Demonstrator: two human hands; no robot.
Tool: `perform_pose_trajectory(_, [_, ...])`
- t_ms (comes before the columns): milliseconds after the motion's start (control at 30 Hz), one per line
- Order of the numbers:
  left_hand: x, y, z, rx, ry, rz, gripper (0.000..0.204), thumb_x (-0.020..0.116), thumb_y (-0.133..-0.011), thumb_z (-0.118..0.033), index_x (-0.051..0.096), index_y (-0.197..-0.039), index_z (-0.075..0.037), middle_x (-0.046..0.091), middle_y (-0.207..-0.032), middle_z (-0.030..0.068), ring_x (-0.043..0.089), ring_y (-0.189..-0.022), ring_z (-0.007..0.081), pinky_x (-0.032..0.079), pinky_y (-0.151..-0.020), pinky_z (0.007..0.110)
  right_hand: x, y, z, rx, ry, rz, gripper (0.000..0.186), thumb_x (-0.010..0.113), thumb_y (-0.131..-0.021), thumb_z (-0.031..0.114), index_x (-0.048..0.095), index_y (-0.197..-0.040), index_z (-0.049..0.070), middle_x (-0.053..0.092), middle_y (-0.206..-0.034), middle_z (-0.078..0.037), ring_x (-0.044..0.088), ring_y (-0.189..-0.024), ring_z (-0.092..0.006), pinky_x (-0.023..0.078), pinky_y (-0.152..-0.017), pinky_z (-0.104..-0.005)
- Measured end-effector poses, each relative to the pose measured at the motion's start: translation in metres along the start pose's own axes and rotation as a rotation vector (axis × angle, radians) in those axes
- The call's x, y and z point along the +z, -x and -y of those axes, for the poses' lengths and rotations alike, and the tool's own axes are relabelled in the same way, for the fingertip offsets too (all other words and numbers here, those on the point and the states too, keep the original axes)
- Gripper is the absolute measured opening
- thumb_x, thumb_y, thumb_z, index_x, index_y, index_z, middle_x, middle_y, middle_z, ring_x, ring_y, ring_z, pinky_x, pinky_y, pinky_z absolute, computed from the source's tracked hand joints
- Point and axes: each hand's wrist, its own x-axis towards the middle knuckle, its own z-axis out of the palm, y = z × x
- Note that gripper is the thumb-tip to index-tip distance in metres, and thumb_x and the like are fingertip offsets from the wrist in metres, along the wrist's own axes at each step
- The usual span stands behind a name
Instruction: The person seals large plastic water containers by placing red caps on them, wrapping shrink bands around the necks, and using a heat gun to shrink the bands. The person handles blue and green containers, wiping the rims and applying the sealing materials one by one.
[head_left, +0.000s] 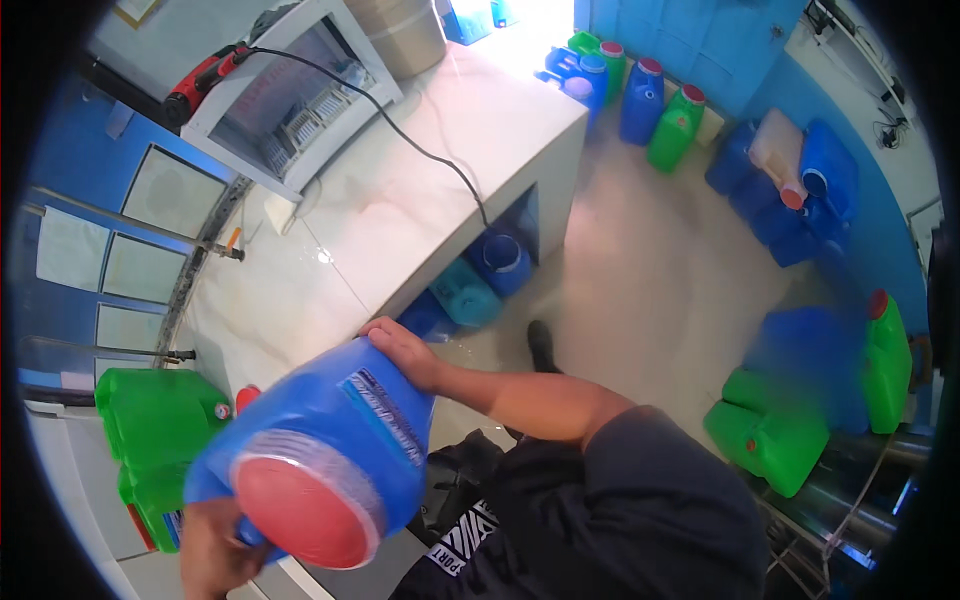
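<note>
I hold a large blue water jug tilted over the counter's near end, its wide red cap facing me. My left hand closes around a blue part beside the cap; whether it is a handle or a spout I cannot tell. Over the jug's far end curl the fingers of my right hand. Left of the jug, two green jugs rest at the counter's end, and a small red cap peeks out behind the blue one.
The white tiled counter carries a glass-fronted cabinet with a red cordless tool on top. Blue containers fill the space underneath. On the floor stand more blue and green jugs, with others at the right.
</note>
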Motion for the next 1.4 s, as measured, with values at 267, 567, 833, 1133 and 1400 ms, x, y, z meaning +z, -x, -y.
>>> perform_pose_trajectory(267, [0.268, -0.091, 0.008, -0.309, 0.071, 0.630, 0.059, 0.075, -0.079, -0.031, 0.061, -0.127, 0.002, 0.070, -0.109, 0.0293, 0.069, -0.099, 0.0446, 0.055, -0.088, 0.050, -0.349, 0.135, -0.080, 0.348, 1.019, 0.151, 0.058, 0.066, -0.089, 0.049, 0.063, -0.132, 0.009, 0.061, -0.137, -0.018, 0.057, -0.126, -0.0357, 0.044, -0.109, -0.0492])
perform_pose_trajectory(567, [0.648, -0.317, -0.050, -0.428, 0.297, 0.911, 0.061, 0.068, -0.083, -0.030, 0.057, -0.140, -0.011, 0.066, -0.122, 0.0276, 0.067, -0.107, 0.0419, 0.054, -0.090, 0.048, -0.635, 0.696, 0.218, 1.810, 1.197, -0.499, 0.047, 0.062, -0.093, 0.029, 0.061, -0.129, 0.000, 0.062, -0.130, -0.026, 0.059, -0.122, -0.0417, 0.047, -0.104, -0.0483])
perform_pose_trajectory(833, [0.731, -0.592, -0.162, -0.467, 0.627, 0.724, 0.034, 0.068, -0.090, -0.029, 0.068, -0.110, -0.002, 0.070, -0.080, 0.0137, 0.069, -0.069, 0.0277, 0.053, -0.063, 0.044, -0.546, 0.793, 0.175, 1.786, 0.791, -0.896, 0.033, 0.066, -0.091, 0.028, 0.063, -0.111, 0.002, 0.068, -0.099, -0.017, 0.066, -0.095, -0.0328, 0.052, -0.082, -0.0478])
perform_pose_trajectory(1133, [0.567, -0.833, -0.335, -0.003, 1.038, 0.092, 0.035, 0.066, -0.098, -0.026, 0.058, -0.118, 0.001, 0.068, -0.102, 0.0151, 0.066, -0.094, 0.0217, 0.053, -0.084, 0.036, -0.471, 0.868, 0.057, 1.731, -0.281, -1.181, 0.029, 0.056, -0.091, 0.033, 0.064, -0.102, 0.008, 0.068, -0.098, -0.013, 0.067, -0.083, -0.0345, 0.053, -0.068, -0.0509])
perform_pose_trajectory(1400, [0.356, -0.571, -0.231, 0.060, 0.715, 0.415, 0.038, 0.066, -0.101, -0.028, 0.055, -0.128, -0.003, 0.067, -0.115, 0.0125, 0.065, -0.108, 0.0207, 0.052, -0.097, 0.036, -0.620, 0.532, -0.033, 0.964, 0.416, -1.010, 0.032, 0.055, -0.103, 0.030, 0.060, -0.121, 0.003, 0.064, -0.095, -0.006, 0.062, -0.075, -0.0148, 0.051, -0.064, -0.0309])
